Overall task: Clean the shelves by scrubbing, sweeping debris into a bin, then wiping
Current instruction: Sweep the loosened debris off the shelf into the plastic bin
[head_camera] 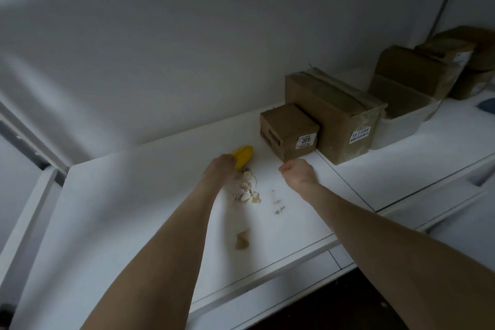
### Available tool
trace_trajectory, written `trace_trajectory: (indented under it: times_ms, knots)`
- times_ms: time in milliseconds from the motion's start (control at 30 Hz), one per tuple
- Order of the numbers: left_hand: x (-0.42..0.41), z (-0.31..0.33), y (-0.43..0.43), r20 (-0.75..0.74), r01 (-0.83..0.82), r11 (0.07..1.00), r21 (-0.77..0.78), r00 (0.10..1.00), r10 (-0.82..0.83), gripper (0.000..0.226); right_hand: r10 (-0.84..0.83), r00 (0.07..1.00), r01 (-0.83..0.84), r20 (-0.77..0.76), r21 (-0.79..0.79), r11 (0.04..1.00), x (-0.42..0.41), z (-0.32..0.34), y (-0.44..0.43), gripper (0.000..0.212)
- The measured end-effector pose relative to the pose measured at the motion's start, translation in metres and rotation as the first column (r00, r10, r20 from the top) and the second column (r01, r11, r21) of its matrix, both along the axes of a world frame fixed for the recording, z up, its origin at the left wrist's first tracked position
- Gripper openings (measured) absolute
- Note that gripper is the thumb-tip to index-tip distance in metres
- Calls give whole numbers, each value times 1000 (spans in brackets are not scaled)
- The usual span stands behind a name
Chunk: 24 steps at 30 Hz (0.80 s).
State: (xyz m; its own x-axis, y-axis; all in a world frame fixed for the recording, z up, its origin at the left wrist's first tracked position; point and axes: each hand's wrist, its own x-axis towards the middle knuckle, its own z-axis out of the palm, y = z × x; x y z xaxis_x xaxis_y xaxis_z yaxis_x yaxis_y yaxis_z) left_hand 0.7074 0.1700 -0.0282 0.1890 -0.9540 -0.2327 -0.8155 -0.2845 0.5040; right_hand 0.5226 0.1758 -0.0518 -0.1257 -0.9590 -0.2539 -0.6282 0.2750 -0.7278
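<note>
So on the white shelf (134, 195), just left of centre frame, the left hand (221, 169) is wrapped around a yellow tool (243, 158), probably the scrubber. Its long axis points away from the hand, up and right toward the back wall. The pale crumb pile (247, 190) is touching the near side of that hand and strings out toward the front edge, so my guess is the left hand is the one to drag it forward. Below that there's a brown smear (242, 241), and some green specks (277, 207) a bit right. The right hand (297, 171) is curled into a loose fist with nothing visible in it, just in front of the small cardboard box (289, 128).
</note>
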Motion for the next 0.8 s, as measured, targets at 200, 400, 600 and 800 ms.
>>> trace_trajectory:
  times_ms: [200,400,600,800]
  knots:
    - [-2,16,24,-45,234,963,135,972,-230,33,29,999,-29,21,-12,1000,7,8,4,27]
    - [22,20,25,10,-29,991,-131,999,31,35,55,996,-52,76,-35,998,5,18,7,27]
    - [21,3,28,102,-100,995,-11,990,101,33,39,995,-38,92,-19,999,-1,9,14,25]
    - [4,9,46,-114,156,983,92,983,-145,38,52,996,-51,76,-14,999,3,7,16,25]
